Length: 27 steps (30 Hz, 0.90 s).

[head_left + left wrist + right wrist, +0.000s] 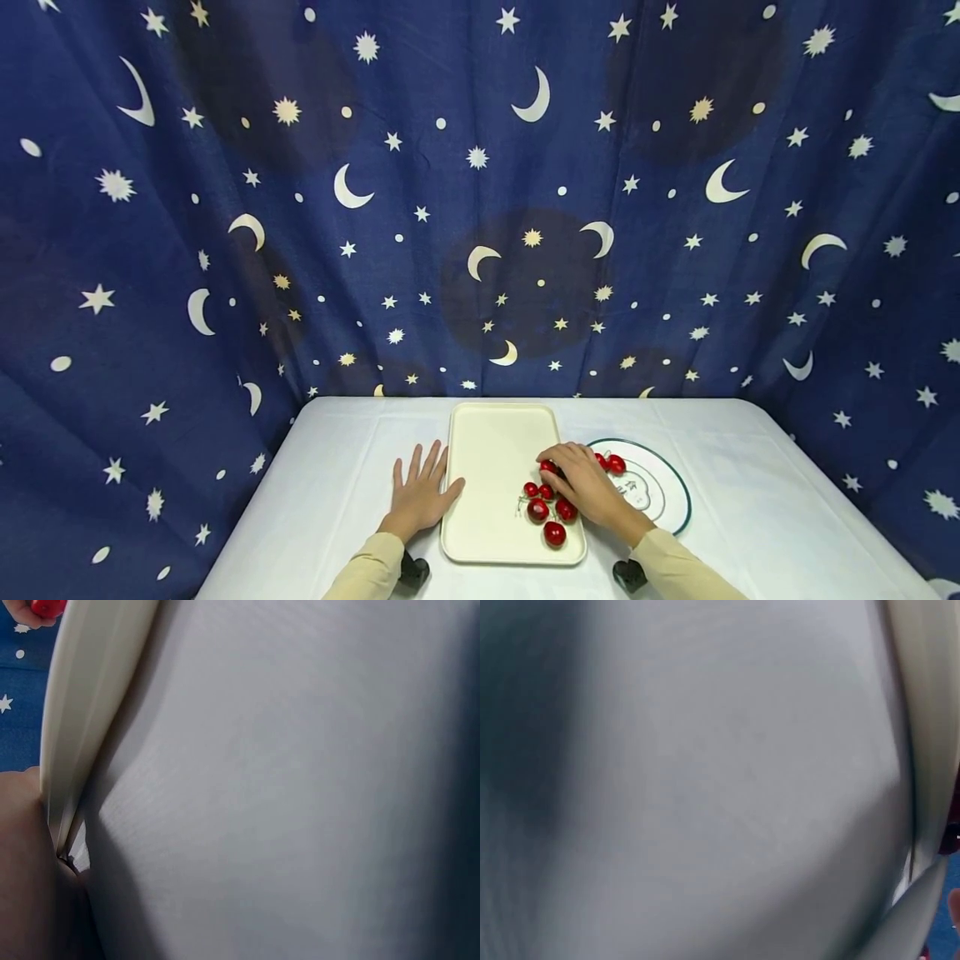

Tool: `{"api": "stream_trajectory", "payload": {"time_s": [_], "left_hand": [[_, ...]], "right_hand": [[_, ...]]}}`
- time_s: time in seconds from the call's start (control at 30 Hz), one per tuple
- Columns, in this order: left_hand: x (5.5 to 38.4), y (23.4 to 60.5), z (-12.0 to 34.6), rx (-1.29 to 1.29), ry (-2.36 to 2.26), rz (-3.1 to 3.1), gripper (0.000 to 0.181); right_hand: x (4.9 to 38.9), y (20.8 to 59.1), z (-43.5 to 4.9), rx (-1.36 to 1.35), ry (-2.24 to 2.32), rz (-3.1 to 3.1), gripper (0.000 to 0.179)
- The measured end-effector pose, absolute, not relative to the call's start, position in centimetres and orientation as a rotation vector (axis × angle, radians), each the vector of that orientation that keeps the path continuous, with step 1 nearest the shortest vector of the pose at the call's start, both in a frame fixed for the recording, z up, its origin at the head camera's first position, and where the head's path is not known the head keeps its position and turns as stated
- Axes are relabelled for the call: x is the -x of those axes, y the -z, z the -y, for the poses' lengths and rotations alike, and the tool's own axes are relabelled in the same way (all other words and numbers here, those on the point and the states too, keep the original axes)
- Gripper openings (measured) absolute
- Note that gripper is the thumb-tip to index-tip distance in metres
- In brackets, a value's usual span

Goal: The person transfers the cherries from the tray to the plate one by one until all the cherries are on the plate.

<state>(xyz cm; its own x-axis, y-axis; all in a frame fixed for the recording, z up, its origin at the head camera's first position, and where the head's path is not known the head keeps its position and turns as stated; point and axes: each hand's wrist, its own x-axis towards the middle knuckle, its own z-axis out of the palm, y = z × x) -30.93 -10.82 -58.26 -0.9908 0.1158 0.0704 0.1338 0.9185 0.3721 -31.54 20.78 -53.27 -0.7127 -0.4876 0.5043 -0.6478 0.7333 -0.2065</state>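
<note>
Left hand (423, 500) has fingers apart; right hand (585, 483) pinches a red fruit (548, 467) near the tray's (487, 467) right edge; likely light, slippery; best held round its sides.

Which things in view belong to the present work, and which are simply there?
Part of the work, it seems:
red fruits, one in the right hand
cream tray, touched by the left hand
white plate, also bearing fruits

Simply there:
white tablecloth
starry curtain

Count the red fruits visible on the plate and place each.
2: the left red fruit by the right hand, and the right red fruit just beside it, both toward the far side of the plate. The hand may hide more.
</note>
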Motion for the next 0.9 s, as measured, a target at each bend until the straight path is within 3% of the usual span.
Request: {"api": "stream_trajectory", "payload": {"time_s": [0.6, 0.9], "left_hand": [[30.2, 57.2, 10.5, 0.205, 0.653, 3.002, 0.078], [30.2, 57.0, 10.5, 0.191, 0.652, 3.028, 0.075]], "right_hand": [[32.0, 52.8, -21.6, -0.915, -0.506, 2.342, 0.023], [32.1, 52.9, -22.5, -0.795, -0.488, 2.448, 0.018]]}}
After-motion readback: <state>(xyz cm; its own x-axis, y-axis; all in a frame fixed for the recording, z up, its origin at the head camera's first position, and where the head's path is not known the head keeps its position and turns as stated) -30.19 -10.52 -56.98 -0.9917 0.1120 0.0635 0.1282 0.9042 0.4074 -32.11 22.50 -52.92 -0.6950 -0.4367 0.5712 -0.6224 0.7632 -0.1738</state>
